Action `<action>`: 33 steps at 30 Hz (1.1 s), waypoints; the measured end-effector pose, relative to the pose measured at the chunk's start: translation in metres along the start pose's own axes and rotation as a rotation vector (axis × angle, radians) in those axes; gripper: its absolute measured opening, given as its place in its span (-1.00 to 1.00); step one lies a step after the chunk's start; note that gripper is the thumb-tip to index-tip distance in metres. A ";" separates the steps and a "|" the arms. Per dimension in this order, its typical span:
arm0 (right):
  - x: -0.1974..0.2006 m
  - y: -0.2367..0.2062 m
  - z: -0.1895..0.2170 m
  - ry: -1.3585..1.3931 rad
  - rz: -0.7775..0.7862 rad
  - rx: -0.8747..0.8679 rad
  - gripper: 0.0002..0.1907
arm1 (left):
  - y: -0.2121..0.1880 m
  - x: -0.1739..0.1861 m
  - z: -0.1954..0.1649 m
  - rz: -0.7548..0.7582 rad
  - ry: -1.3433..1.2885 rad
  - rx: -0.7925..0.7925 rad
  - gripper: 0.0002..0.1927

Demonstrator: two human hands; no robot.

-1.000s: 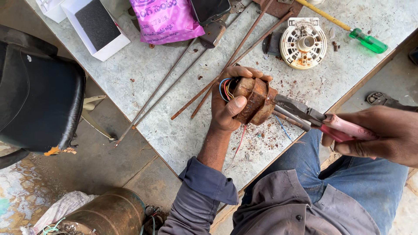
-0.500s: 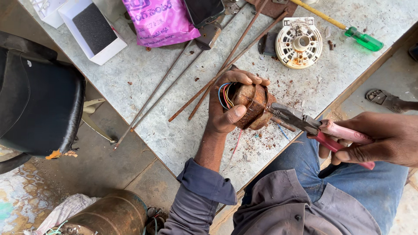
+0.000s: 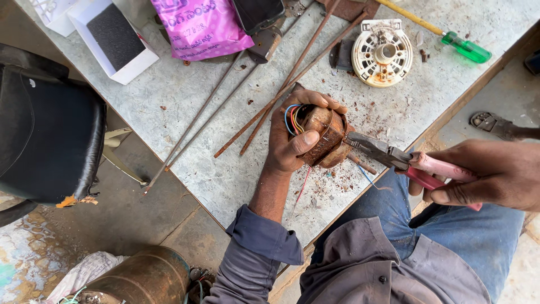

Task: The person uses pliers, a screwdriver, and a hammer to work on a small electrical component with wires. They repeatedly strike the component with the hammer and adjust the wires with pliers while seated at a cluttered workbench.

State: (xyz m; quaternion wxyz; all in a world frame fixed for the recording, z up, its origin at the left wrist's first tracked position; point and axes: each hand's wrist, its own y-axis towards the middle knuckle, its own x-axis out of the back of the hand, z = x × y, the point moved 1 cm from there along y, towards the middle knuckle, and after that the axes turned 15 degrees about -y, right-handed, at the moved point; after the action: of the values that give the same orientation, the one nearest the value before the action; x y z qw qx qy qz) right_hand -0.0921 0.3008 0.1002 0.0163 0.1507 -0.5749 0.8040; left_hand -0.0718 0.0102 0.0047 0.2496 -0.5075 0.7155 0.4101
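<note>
Now the left hand (image 3: 292, 141) is clamped round the rusty motor stator (image 3: 322, 135) on the surface (image 3: 225, 169), while the right hand (image 3: 489, 174), closed on pink-handled pliers (image 3: 394, 159), points their long axis leftward, tips touching the stator's right side.

Rusty brown motor stator (image 3: 323, 135), pink-handled pliers (image 3: 416, 166), green-handled screwdriver (image 3: 466, 47), magenta bag (image 3: 199, 25), mottled grey table (image 3: 169, 95).

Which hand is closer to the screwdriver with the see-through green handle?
The right hand. It grips pink-handled pliers at the table's edge, below the green-handled screwdriver at the top. The left hand is farther off, wrapped around the rusty brown motor core mid-table.
</note>
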 end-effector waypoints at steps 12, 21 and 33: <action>0.003 -0.016 -0.021 -0.314 -0.627 -0.123 -0.33 | 0.006 0.015 0.010 -0.137 -0.389 -0.058 -0.46; 0.001 0.042 0.010 -0.310 -1.056 -0.155 -0.45 | 0.005 0.028 0.017 -0.214 -0.840 -0.083 -0.30; 0.018 0.089 0.023 -0.367 -1.366 -0.116 -0.34 | 0.010 0.027 0.009 -0.183 -0.900 -0.078 -0.26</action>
State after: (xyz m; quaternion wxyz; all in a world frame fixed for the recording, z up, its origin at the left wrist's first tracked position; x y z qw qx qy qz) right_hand -0.1213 0.2464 0.0300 0.4280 0.6094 -0.3873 0.5436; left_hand -0.0913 0.0049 -0.0180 0.5515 -0.3489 0.4722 0.5925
